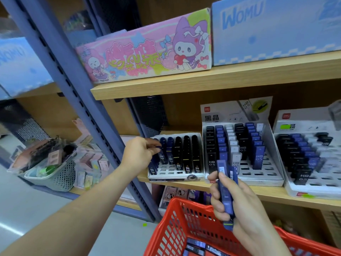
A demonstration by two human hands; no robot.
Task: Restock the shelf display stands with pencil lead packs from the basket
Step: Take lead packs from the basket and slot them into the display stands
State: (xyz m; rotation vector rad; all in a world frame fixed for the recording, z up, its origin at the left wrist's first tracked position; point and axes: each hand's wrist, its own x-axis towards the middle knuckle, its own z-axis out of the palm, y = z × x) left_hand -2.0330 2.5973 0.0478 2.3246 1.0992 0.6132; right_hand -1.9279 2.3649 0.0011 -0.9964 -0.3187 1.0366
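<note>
My left hand [140,154] reaches to the left display stand [175,177] on the wooden shelf and pinches a dark blue lead pack [156,146] at the stand's leftmost column. Below and to the right, my right hand [238,206] grips a bunch of blue lead packs [226,185] upright above the red basket [177,230]. More blue packs [196,245] lie on the basket's floor. A middle stand [241,154] and a right stand [311,159] hold rows of black, blue and white packs.
A blue steel upright [73,93] stands left of the stands. A grey basket [55,174] of mixed items sits on the shelf further left. Pink [147,50] and blue [276,28] cartons fill the shelf above.
</note>
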